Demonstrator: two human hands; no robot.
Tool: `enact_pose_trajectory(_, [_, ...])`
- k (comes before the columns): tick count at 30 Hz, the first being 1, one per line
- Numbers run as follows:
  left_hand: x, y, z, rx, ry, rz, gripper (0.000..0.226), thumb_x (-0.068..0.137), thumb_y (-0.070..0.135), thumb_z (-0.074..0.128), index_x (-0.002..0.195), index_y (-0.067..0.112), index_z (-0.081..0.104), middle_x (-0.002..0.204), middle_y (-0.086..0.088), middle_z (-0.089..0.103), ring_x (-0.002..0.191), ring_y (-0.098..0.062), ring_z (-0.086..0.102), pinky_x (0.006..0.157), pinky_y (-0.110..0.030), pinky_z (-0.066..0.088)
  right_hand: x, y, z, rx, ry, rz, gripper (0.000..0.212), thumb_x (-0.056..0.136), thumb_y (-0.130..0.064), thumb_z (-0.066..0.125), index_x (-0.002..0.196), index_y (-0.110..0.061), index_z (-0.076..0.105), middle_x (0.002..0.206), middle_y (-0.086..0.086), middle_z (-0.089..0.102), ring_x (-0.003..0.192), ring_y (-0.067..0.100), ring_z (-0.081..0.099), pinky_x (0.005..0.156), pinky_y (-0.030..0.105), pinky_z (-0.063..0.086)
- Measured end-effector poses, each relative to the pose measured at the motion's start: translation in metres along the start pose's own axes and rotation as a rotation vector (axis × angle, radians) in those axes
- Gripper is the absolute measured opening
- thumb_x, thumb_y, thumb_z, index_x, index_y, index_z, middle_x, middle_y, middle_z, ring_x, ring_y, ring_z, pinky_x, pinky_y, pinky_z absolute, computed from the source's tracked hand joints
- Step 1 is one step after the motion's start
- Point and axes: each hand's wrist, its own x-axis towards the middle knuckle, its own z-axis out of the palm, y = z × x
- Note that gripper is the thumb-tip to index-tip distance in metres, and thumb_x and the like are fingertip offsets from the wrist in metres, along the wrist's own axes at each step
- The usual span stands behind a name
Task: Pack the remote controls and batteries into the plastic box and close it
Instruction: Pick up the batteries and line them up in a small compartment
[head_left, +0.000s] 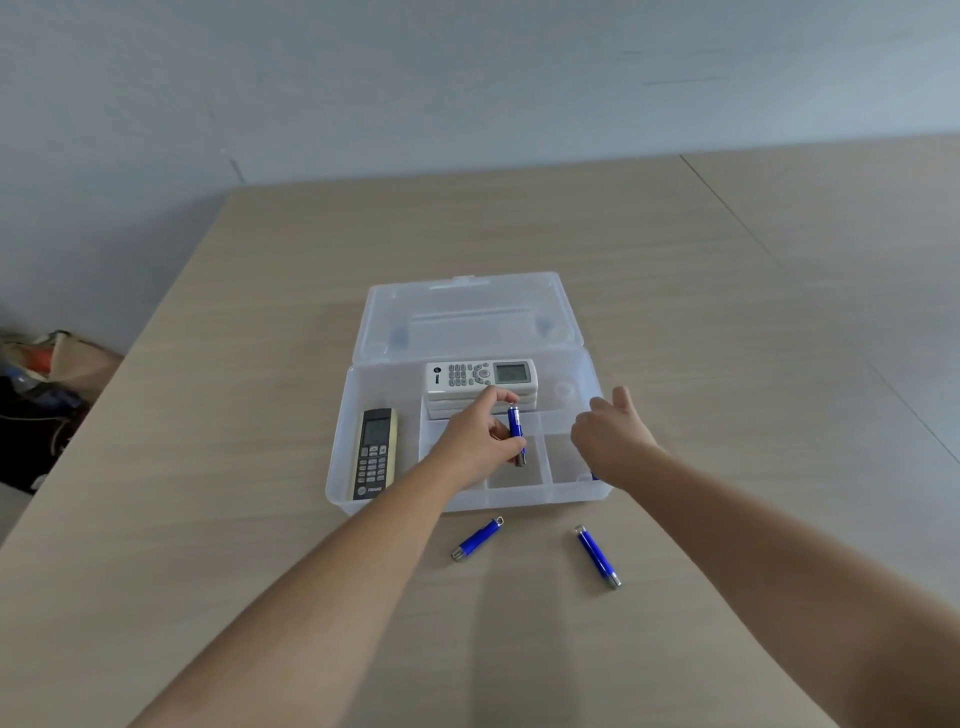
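Blue, smooth and light, the battery (516, 435) pinched upright in your left hand (475, 441) may slip, so grip mid-barrel, while your right hand (609, 435) hovers spread.

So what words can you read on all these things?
"TRANE": on the near end of the dark remote.
"TRANE", only just readable: on the left end of the white remote.
Button labels and both screens: too small to read.
Blue batteries: no text readable.
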Motion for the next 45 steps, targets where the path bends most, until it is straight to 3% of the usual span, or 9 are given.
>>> enact_pose_trajectory(6, [0.016, 0.026, 0.021, 0.138, -0.034, 0.057, 0.048, 0.083, 0.013, 0.068, 0.126, 0.02, 0.049, 0.084, -0.001, 0.064, 0.073, -0.016, 0.062, 0.071, -0.025, 0.049, -0.018, 0.033, 0.011, 0.63, 0.237, 0.179, 0.03, 0.088, -0.02, 0.055, 0.117, -0.024, 0.059, 0.108, -0.005, 0.065, 0.095, 0.017, 0.055, 0.088, 0.028, 0.032])
enact_pose_trajectory(11, [0.03, 0.042, 0.055, 0.427, -0.115, 0.037, 0.044, 0.082, 0.011, 0.062, 0.124, 0.012, 0.049, 0.104, -0.012, 0.066, 0.088, -0.026, 0.061, 0.078, -0.034, 0.05, -0.036, 0.036, 0.021, 1.265, 0.105, 0.354, 0.035, 0.082, -0.014, 0.066, 0.115, -0.017, 0.056, 0.087, 0.0, 0.064, 0.072, 0.016, 0.058, 0.053, 0.022, 0.045])
enact_pose_trajectory(16, [0.044, 0.05, 0.089, 0.623, -0.09, -0.122, 0.029, 0.088, 0.003, 0.053, 0.117, 0.002, 0.057, 0.119, -0.015, 0.062, 0.111, -0.03, 0.061, 0.084, -0.032, 0.048, -0.04, 0.033, 0.038, 1.411, 0.084, 0.358, 0.029, 0.082, -0.011, 0.068, 0.11, -0.011, 0.062, 0.072, -0.001, 0.067, 0.065, 0.011, 0.062, 0.072, 0.035, 0.054])
enact_pose_trajectory(22, [0.057, 0.051, 0.105, 0.573, -0.136, -0.263, 0.031, 0.095, 0.008, 0.044, 0.12, -0.003, 0.056, 0.129, -0.013, 0.059, 0.127, -0.025, 0.053, 0.078, -0.024, 0.034, -0.041, 0.033, 0.044, 1.451, 0.103, 0.325, 0.022, 0.083, -0.012, 0.067, 0.104, -0.014, 0.061, 0.074, 0.002, 0.069, 0.071, 0.018, 0.063, 0.08, 0.042, 0.055])
enact_pose_trajectory(27, [0.061, 0.046, 0.102, 0.572, -0.112, -0.291, 0.018, 0.093, 0.005, 0.046, 0.099, 0.0, 0.062, 0.095, -0.008, 0.063, 0.079, -0.02, 0.058, 0.073, -0.025, 0.037, -0.043, 0.034, 0.046, 1.466, 0.111, 0.314, 0.02, 0.082, -0.013, 0.068, 0.099, -0.019, 0.059, 0.073, 0.002, 0.069, 0.068, 0.017, 0.062, 0.079, 0.043, 0.055])
enact_pose_trajectory(29, [0.059, 0.045, 0.097, 0.583, -0.078, -0.266, 0.017, 0.092, 0.002, 0.044, 0.094, 0.005, 0.061, 0.082, -0.006, 0.056, 0.065, -0.019, 0.047, 0.073, -0.024, 0.034, -0.043, 0.034, 0.044, 1.465, 0.102, 0.32, 0.021, 0.082, -0.014, 0.068, 0.101, -0.018, 0.059, 0.076, 0.005, 0.07, 0.071, 0.019, 0.064, 0.077, 0.041, 0.055])
enact_pose_trajectory(33, [0.048, 0.045, 0.083, 0.561, 0.008, -0.165, 0.029, 0.089, 0.003, 0.045, 0.112, 0.004, 0.063, 0.117, -0.012, 0.062, 0.101, -0.03, 0.063, 0.081, -0.032, 0.051, -0.05, 0.032, 0.039, 1.33, 0.173, 0.349, 0.015, 0.086, -0.023, 0.064, 0.099, -0.018, 0.06, 0.075, 0.005, 0.069, 0.073, 0.021, 0.062, 0.056, 0.026, 0.046])
enact_pose_trajectory(38, [0.0, 0.033, 0.058, 0.589, 0.251, 0.094, 0.015, 0.083, 0.014, 0.049, 0.092, 0.011, 0.061, 0.087, -0.008, 0.07, 0.083, -0.03, 0.063, 0.066, -0.031, 0.047, -0.075, 0.016, 0.043, 0.988, 0.441, 0.447, 0.027, 0.089, -0.029, 0.053, 0.066, -0.015, 0.048, 0.047, -0.004, 0.046, 0.047, 0.017, 0.041, 0.047, 0.025, 0.033])
enact_pose_trajectory(45, [-0.066, -0.044, 0.042, 0.82, 0.195, 0.169, 0.02, 0.083, 0.031, 0.047, 0.085, 0.014, 0.058, 0.072, -0.004, 0.066, 0.063, -0.025, 0.055, 0.057, -0.025, 0.037, -0.093, -0.034, 0.062, 0.946, 0.12, 0.39, 0.026, 0.084, -0.044, 0.054, 0.086, -0.018, 0.058, 0.078, 0.001, 0.067, 0.075, 0.022, 0.061, 0.062, 0.03, 0.048])
